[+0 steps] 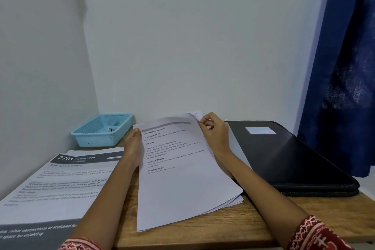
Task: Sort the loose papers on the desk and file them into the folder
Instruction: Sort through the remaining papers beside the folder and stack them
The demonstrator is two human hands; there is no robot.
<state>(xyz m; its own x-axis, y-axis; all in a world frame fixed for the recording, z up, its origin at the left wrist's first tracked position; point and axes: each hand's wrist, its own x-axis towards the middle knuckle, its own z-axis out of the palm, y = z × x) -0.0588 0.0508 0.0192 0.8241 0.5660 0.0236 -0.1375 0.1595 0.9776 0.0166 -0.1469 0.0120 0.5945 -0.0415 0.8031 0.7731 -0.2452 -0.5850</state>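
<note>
At the bottom of the frame two forearms come in, each with a red patterned sleeve (316, 233) at the wrist end. Between them, in the lower middle, a stack of white printed sheets (182, 178) is held tilted, its near edge down toward the wooden surface (253, 223) and its far edge lifted; the lower corners fan out slightly, showing several sheets. The top page carries bold headings such as "INITIAL SCENE SETUP", "TASK GOAL", "TASK DESCRIPTION" and "REQUIRED PROPS" with small lines of text under each.

The left hand (133, 148) holds the stack's left edge, thumb on top of the page near the upper left corner; its other fingers are hidden behind the paper. The right hand (215, 134) is at the upper right corner, its fingers (204, 126) curled and pinching the corner of the top sheet, with a small white tab showing just behind.

At the lower left lies another pile of printed pages (56, 186), flat on the surface, headed "2701 LIVING ROOM" on a dark band.

To the right, beside the held stack, a black zip folder (294, 160) lies closed and flat, with a pale label on its cover.

Further back, at the left near the wall corner, sits a light blue plastic basket (91, 138) with perforated walls; a few small dark and pale items lie inside, too small to tell. A dark blue curtain (349, 67) hangs at the upper right.
</note>
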